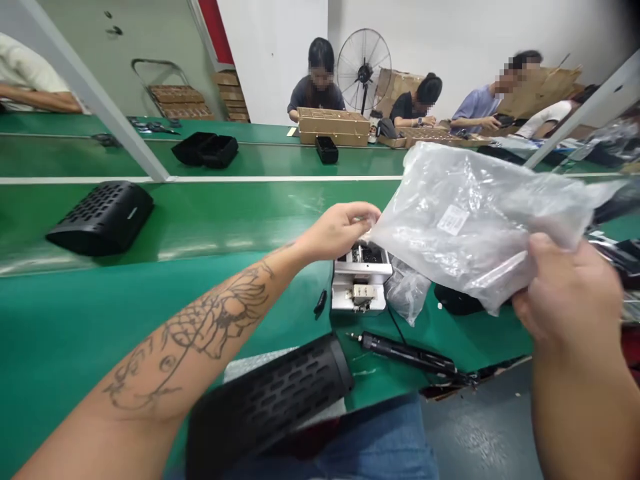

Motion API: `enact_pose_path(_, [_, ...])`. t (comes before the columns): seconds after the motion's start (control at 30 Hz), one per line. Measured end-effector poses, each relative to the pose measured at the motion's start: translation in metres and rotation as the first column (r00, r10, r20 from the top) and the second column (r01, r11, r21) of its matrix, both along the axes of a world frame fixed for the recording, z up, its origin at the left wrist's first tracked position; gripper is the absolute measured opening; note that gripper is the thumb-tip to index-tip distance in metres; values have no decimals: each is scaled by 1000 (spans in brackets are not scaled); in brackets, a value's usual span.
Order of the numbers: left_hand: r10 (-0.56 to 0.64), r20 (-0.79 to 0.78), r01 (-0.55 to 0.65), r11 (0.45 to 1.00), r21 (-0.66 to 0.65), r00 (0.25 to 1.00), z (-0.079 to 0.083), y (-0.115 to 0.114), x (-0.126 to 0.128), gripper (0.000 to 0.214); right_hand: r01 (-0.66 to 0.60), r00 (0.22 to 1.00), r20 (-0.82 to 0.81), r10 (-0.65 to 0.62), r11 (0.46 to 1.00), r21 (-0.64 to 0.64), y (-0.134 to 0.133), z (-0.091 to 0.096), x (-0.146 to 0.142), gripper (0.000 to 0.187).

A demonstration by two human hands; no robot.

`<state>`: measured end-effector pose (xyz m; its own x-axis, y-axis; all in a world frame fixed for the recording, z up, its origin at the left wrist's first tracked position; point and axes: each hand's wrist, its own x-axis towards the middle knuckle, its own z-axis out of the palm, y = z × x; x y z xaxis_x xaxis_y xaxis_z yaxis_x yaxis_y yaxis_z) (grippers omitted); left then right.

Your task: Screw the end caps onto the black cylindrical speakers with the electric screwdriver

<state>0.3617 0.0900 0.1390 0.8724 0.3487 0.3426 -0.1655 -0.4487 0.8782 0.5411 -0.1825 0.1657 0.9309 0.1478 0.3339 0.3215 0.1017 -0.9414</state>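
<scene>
A clear plastic bag (pixel 480 193) with a white label is stretched out over the bench between my hands. My right hand (pixel 570 287) grips its near right side, thumb on top. At the bag's left corner my left hand (pixel 345 230) pinches the plastic with closed fingers. Below that hand stands a small white-and-black screw feeder (pixel 361 280), partly covered by the hand. A black electric screwdriver (pixel 410 353) lies in front of it. Closer to me, a black perforated speaker housing (pixel 280 393) rests on a white foam sheet.
Another black housing (pixel 103 217) sits at the left on the green conveyor (pixel 240 213). Black open shells (pixel 205 148) lie farther back. A second plastic bag (pixel 407 290) is beside the feeder. Several people work across the line, near a cardboard box (pixel 333 127). A slanted post (pixel 100 93) rises at left.
</scene>
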Motion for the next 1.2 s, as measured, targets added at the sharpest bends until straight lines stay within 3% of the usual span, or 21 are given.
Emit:
enact_pose_path(0.07, [58,-7,-58,985,-160,998,10,-7,-26,17,-208,941,-245,235,969,132,-2,-19,-16,27])
enact_pose_path(0.13, [150,-30,-152,951,-268,988,18,-13,-69,13,-386,827,-387,408,912,136,1,-36,-39,21])
enact_pose_path(0.23, [274,-92,-288,876,-386,957,21,-28,-150,8,-585,666,-504,550,805,105,19,-53,-81,29])
enact_pose_path(0.3, [369,-129,-385,796,-468,920,17,-46,-201,7,-668,568,-542,619,732,136,34,-53,-110,34])
enact_pose_path(0.4, [560,-116,-517,640,-568,820,0,-77,-256,12,-698,511,-484,710,672,248,50,-35,-150,30])
enact_pose_path(0.47, [683,-74,-562,528,-637,727,-15,-95,-281,15,-777,427,-448,786,572,263,52,-21,-175,30])
enact_pose_path(0.5, [734,-53,-566,474,-674,677,-23,-103,-291,17,-834,357,-447,820,496,243,51,-17,-187,33])
enact_pose_path(0.57, [815,-15,-554,380,-741,579,-37,-115,-312,18,-920,234,-456,858,348,182,48,-15,-212,40])
enact_pose_path(0.6, [846,1,-543,344,-766,534,-43,-120,-323,19,-939,209,-448,869,306,156,46,-18,-224,43])
enact_pose_path(0.73, [925,18,-528,233,-816,380,-58,-135,-366,18,-967,203,-370,906,246,72,44,-34,-268,44])
enact_pose_path(0.83, [954,8,-534,175,-827,300,-56,-139,-388,13,-979,167,-366,916,199,53,46,-35,-287,45])
enact_pose_path(0.9, [965,24,-524,162,-836,260,-48,-139,-388,10,-971,159,-376,913,214,108,45,-30,-292,45])
enact_pose_path(1.03, [968,103,-479,205,-853,231,-27,-126,-348,7,-898,243,-384,891,357,258,32,-29,-283,46])
enact_pose_path(1.13, [939,153,-447,285,-848,307,-20,-107,-286,7,-849,407,-399,822,502,167,18,-39,-257,53])
enact_pose_path(1.2, [896,151,-456,350,-819,417,-21,-95,-232,10,-767,572,-349,742,635,93,9,-43,-229,55])
